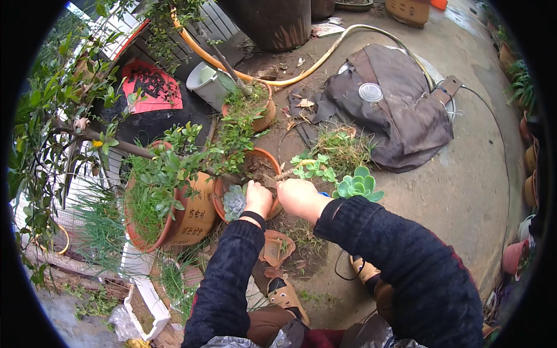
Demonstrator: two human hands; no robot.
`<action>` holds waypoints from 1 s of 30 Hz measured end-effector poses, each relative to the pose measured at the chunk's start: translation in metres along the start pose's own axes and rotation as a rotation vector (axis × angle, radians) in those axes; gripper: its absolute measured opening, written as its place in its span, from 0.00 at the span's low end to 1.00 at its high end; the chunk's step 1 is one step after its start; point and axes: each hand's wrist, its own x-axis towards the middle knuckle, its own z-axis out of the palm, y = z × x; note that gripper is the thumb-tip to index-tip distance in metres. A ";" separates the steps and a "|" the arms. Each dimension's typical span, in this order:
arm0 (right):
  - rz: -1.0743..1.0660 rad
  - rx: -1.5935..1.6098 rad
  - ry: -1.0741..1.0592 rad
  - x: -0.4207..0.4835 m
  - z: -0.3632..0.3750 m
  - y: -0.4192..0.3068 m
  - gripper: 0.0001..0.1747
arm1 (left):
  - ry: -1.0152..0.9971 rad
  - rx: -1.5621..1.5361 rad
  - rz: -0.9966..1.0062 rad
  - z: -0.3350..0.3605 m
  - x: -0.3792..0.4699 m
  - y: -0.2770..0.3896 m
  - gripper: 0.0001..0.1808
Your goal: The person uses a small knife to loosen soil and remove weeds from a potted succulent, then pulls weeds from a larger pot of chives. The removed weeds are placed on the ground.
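Observation:
My left hand [258,199] is bent over a round clay pot [272,154] of brown soil [256,167], its fingers curled. A pale blue-green rosette succulent [234,202] sits at the pot's near-left side, just beside that hand. At the pot's right rim is my right hand [297,198], closed into a fist; what it holds, if anything, is hidden. A brown stem or stick [285,174] lies just beyond its knuckles. Small green succulent rosettes [314,168] and a larger green rosette succulent [358,185] are right of the pot, close to my right wrist.
A larger clay pot [193,213] with grassy plants leans at left, under a leafy branch [130,148]. A yellow hose [313,71] curves behind. Dark sheeting [391,108] covers something at right. A broken clay shard [277,248] and white foam pieces [150,300] lie nearer me.

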 end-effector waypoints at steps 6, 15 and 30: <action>0.024 0.016 0.026 0.002 0.002 -0.004 0.10 | 0.129 -0.010 0.067 0.005 -0.007 -0.004 0.13; 0.003 0.006 -0.001 -0.001 -0.002 -0.008 0.11 | 0.237 -0.056 0.041 0.020 -0.007 -0.002 0.13; 0.021 -0.021 0.002 0.006 0.000 -0.007 0.08 | 0.545 -0.508 -0.070 0.006 -0.032 -0.042 0.05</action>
